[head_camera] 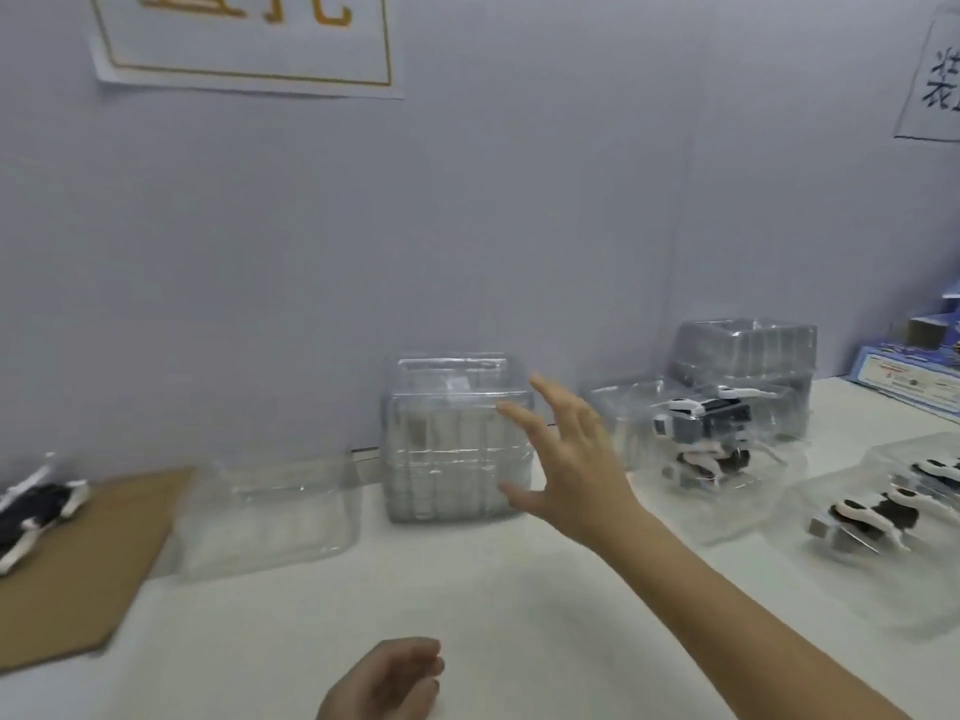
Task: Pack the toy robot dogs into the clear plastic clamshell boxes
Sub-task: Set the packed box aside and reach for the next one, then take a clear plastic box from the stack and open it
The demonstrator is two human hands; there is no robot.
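White desk (467, 589), grey wall behind: right hand (566, 459) spread beside the stack of clear boxes (447, 449) at the back edge; left hand (384, 683) loosely curled, holding nothing.

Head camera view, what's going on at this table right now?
A person is working at a packing table. The right hand, fingers spread and empty, is stretched toward the stack of clear clamshell boxes by the wall; contact is unclear. The left hand is loosely curled at the bottom edge, holding nothing. An empty clamshell lies left of the stack, beside a cardboard sheet with a loose dog on it. On the right, one dog and another dog sit in clear clamshells.
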